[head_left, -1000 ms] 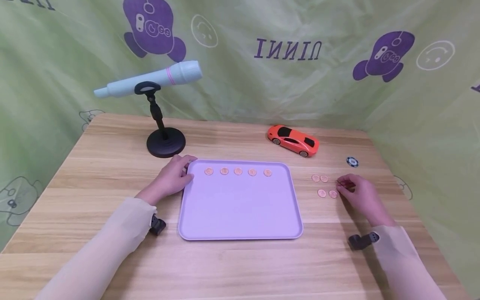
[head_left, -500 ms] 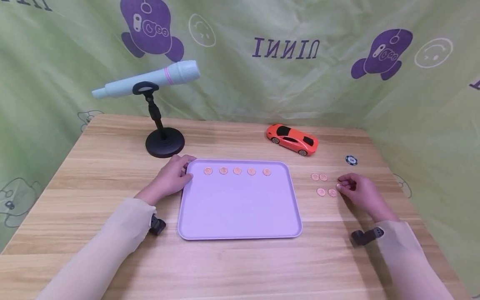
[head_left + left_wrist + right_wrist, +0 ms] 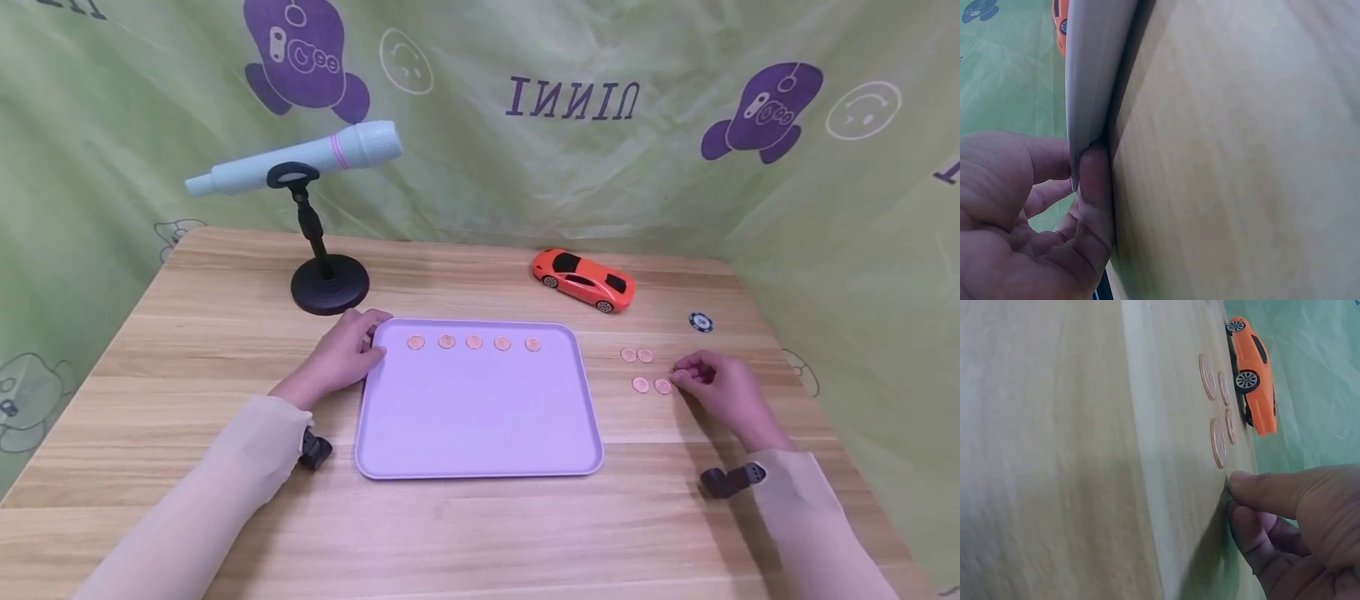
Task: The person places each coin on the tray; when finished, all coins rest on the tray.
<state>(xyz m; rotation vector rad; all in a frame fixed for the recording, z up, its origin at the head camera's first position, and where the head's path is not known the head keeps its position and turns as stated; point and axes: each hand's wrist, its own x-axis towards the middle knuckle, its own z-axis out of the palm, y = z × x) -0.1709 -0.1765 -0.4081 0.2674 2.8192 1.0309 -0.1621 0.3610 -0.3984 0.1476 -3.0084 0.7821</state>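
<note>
My left hand (image 3: 341, 354) holds the left rim of the lilac tray (image 3: 480, 417) near its far corner. In the left wrist view the thumb and a finger (image 3: 1094, 181) pinch that rim from both sides. Several copper coins (image 3: 474, 342) lie in a row along the tray's far edge. Right of the tray, several more coins (image 3: 641, 385) lie flat on the table in two pairs. Beside them my right hand (image 3: 723, 392) is low over the wood, thumb and forefinger pinching a thin coin (image 3: 1228, 485), seen edge-on and mostly hidden by the fingertips.
An orange toy car (image 3: 583, 281) stands behind the tray's far right corner. A poker chip (image 3: 701, 322) lies beyond the right hand. At the back left, a black stand (image 3: 330, 284) bears a light blue microphone-like tube (image 3: 315, 157). A green printed cloth (image 3: 465, 183) hangs behind the table.
The right hand stays beside the loose coins, its fingers shifting only slightly. The left hand, the tray and the coins have not visibly moved, apart from a small sway of the head view.
</note>
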